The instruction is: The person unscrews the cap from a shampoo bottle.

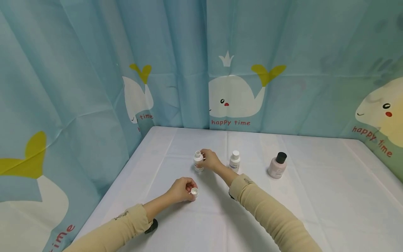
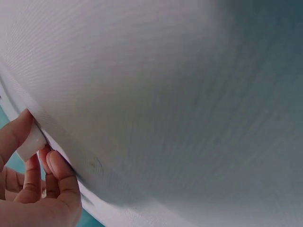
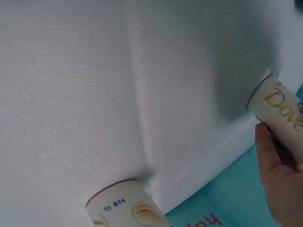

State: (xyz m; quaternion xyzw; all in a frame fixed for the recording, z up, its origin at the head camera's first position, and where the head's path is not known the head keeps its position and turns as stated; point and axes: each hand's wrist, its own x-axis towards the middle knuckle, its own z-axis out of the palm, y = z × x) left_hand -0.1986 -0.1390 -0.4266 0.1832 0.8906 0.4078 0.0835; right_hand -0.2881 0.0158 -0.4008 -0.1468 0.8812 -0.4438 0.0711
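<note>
Fingers of your right hand (image 1: 210, 160) curl around a small white uncapped bottle (image 1: 198, 161) mid-counter; your left hand (image 1: 181, 189) pinches its round white cap (image 1: 194, 191) nearer the front edge.

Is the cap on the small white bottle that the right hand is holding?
No, the small white bottle in the right hand stands with its neck bare, and the left hand holds the white cap.

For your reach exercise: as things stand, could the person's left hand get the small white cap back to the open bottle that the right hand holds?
Probably yes. The left hand pinches the cap, and bare cloth lies between it and the open bottle.
</note>
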